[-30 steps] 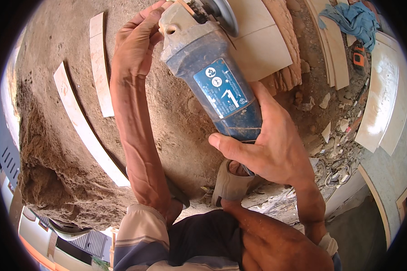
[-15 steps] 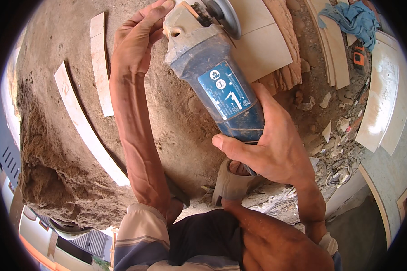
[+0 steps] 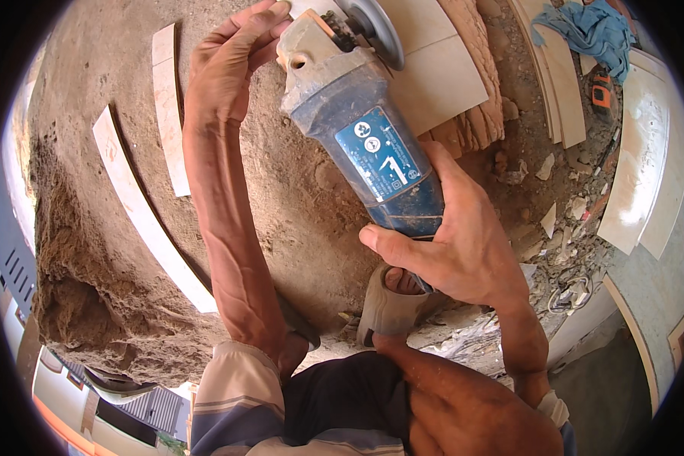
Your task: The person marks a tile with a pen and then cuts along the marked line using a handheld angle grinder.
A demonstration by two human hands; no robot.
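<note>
Here, in the head view, a blue and gray grinder (image 3: 361,125) is in the middle, near the top, and it leans with its head up and to the left. The right hand (image 3: 467,235) holds it by the back end; its grip is wrapped around the blue body, with the thumb on the near side. The left hand (image 3: 232,57) is up by the grinder's head. Its thumb and fingers are bent close together, and I cannot tell if that grip is pinching anything. A round gray disc (image 3: 380,34) sits on the right side of the grinder's head. Next to the disc, a big pale tile (image 3: 444,87) lies on top of rough brown slabs (image 3: 482,114). I cannot tell if the disc touches the tile. On the left, two long thin strips (image 3: 148,209) lie on the dirt ground (image 3: 304,197). Over on the right are more long pale pieces (image 3: 555,83), a crumpled blue cloth (image 3: 589,34) and a small orange and black thing (image 3: 602,97). Below the grinder is a foot in a tan sandal (image 3: 391,308).
</note>
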